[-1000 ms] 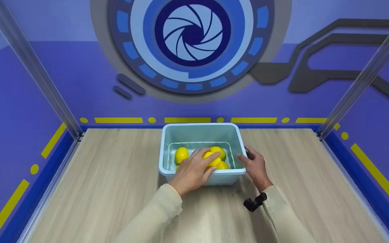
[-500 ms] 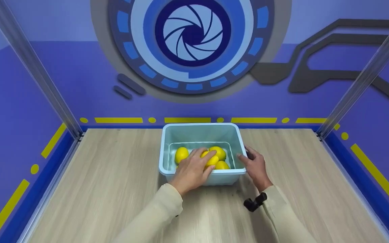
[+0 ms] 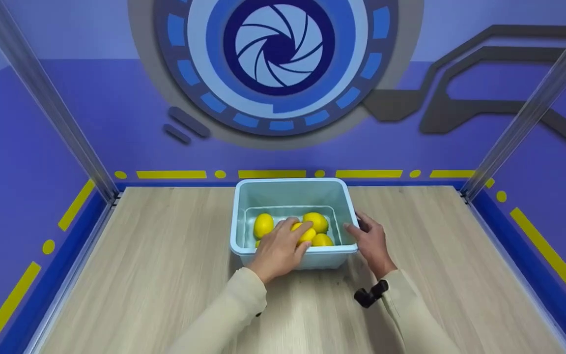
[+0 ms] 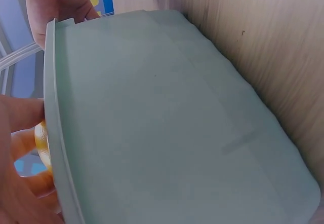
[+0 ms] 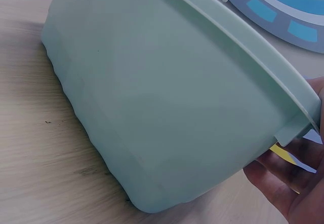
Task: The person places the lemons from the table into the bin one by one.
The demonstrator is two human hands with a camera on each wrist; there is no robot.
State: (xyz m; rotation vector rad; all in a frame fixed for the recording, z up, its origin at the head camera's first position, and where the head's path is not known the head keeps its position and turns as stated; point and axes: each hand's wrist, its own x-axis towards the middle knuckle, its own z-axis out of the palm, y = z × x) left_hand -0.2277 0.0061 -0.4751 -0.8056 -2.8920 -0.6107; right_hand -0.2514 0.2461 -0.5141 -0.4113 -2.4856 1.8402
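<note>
A pale blue-green plastic bin [image 3: 293, 186] stands on the table. My left hand [image 3: 279, 248] reaches over its near rim, fingers and thumb round a yellow lemon [image 3: 305, 233]. Other lemons lie in the bin: one lemon [image 3: 264, 226] to the left of the hand, one lemon [image 3: 316, 222] behind the held one, and another lemon [image 3: 322, 240] by the near wall. A bit of yellow shows beneath the left hand, mostly hidden. My right hand [image 3: 372, 241] grips the bin's right rim, thumb inside and fingers outside. In the right wrist view, those fingers [image 5: 283, 176] lie under the rim.
The light wood table [image 3: 165, 265] extends to both sides of the bin. Behind it rises a blue printed wall [image 3: 189, 157], with metal posts [image 3: 74, 132] at the corners. A small black device [image 3: 370, 294] sits on the right wrist.
The left hand's fingers and the lemon in them have shifted slightly left within the bin. The right hand and the bin stay in place; the head view has moved a little.
</note>
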